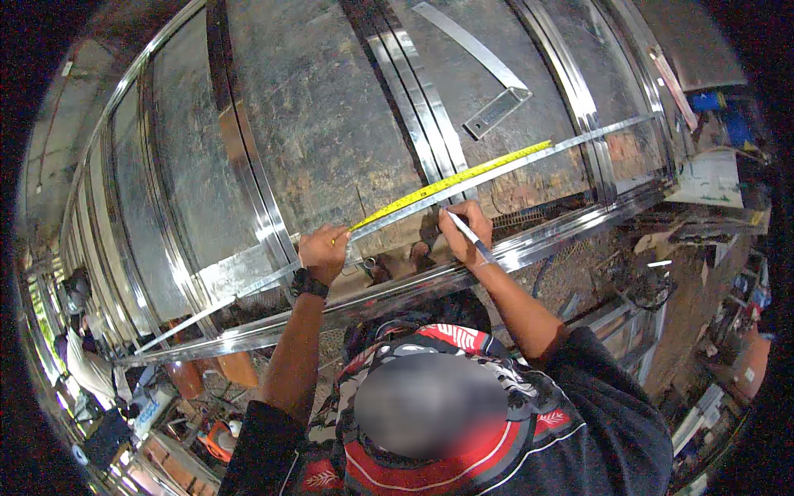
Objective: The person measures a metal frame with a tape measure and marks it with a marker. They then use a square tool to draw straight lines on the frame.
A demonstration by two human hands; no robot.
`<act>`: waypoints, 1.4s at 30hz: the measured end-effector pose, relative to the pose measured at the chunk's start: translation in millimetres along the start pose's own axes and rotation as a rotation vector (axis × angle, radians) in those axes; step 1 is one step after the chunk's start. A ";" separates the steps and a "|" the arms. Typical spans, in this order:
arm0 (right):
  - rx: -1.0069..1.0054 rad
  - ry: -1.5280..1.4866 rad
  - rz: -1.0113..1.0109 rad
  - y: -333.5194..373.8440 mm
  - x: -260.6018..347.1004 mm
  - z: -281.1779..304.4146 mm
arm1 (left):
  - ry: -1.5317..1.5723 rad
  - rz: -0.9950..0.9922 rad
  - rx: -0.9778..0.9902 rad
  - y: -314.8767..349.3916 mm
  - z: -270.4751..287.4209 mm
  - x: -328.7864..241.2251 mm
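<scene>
My left hand is closed on the near-left end of a yellow tape measure; whether the tape's case is inside it, I cannot tell. The blade stretches up to the right along a long narrow metal bar. My right hand grips a white marker pen, its tip end close to the bar where that crosses a pair of shiny metal tubes. Beyond the tape lies a metal try square.
More shiny metal tubes run across the dark worktop. A long bright rail edges its near side. A person is at far left. Metal pieces and tools litter the floor on the right.
</scene>
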State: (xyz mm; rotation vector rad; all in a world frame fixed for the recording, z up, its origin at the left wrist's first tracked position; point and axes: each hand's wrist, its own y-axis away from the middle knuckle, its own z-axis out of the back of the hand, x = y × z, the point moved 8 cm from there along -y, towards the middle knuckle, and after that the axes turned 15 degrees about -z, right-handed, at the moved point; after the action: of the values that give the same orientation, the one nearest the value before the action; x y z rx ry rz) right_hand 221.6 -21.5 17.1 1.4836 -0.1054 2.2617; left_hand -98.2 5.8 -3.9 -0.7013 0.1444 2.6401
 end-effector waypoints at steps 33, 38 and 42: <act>0.035 -0.028 0.155 -3.5 -4.8 -9.8 | 0.013 -0.038 0.034 -6.5 4.0 -10.7; 0.062 -0.076 0.077 -4.7 -8.0 -8.0 | 0.077 0.048 0.039 -5.5 4.4 -7.1; 0.013 -0.058 -0.070 -4.8 -5.2 1.9 | 0.080 0.039 0.050 -5.0 3.9 -6.6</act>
State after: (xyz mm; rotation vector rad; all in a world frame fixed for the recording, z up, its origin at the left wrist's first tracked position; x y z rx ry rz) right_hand 226.9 -19.4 12.4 1.5363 -0.0548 2.1689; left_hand -92.7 8.8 2.8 -0.7958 0.2481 2.6367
